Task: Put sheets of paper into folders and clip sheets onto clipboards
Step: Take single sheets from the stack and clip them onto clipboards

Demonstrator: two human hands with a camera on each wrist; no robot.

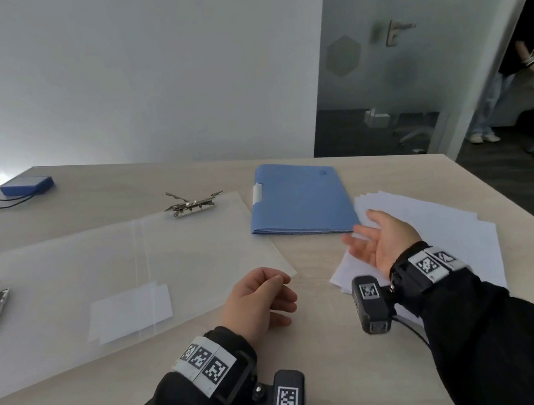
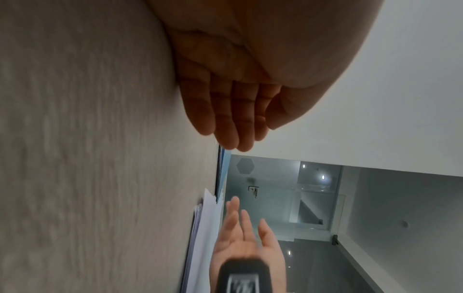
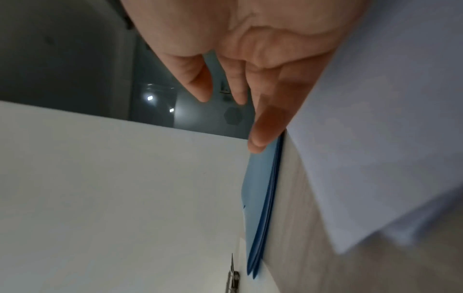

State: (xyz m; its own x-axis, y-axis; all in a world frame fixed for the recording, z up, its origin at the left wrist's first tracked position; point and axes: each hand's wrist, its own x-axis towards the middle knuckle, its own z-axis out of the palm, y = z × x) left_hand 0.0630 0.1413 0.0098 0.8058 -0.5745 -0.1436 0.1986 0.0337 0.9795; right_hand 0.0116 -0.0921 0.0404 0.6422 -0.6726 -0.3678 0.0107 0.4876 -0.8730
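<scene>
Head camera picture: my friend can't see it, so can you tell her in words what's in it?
Two empty hands hover over a pale wooden table: the left hand by a clear clipboard, the right hand open above loose white sheets of paper. A closed blue folder lies just beyond.

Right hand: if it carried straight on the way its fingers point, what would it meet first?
Most likely the blue folder: the right hand hovers open over the white sheets, fingers aimed at the folder's near corner. Its height above the table is unclear.
</scene>
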